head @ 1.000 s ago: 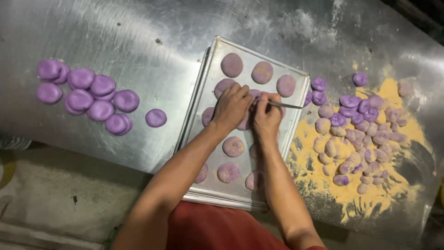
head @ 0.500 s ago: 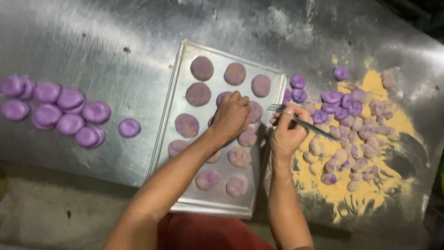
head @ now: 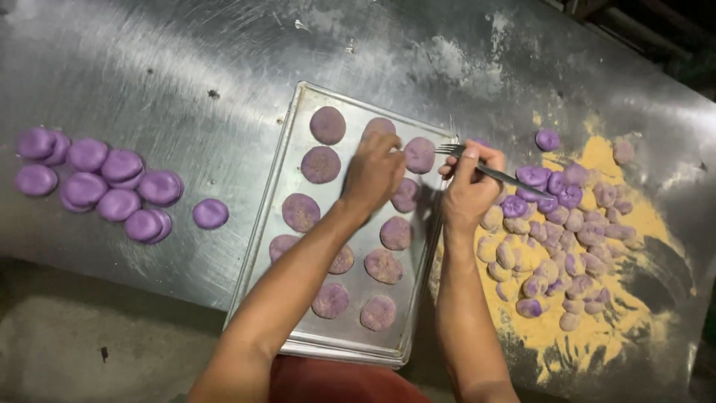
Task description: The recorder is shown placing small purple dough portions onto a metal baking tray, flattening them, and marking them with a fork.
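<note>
The left hand [head: 373, 172] lies palm down over the far middle of the tray [head: 287, 153], fingers bent and pressed onto a coated patty that it mostly hides; whether it grips that patty I cannot tell. The right hand [head: 468, 186] hovers at the tray's right rim, pinching a fork [head: 488, 170] between thumb and fingers, tines pointing left toward the patty [head: 419, 154] just beside the left hand. The tray sits on a steel table [head: 186, 67] and holds rows of flat, crumb-dusted purple patties [head: 300, 212]. To the right, small purple pieces [head: 556, 224] lie heaped in yellow crumbs [head: 597, 313]. Far to the left, well apart from the tray, smooth purple discs [head: 104, 183] sit clustered on the bare steel.
</note>
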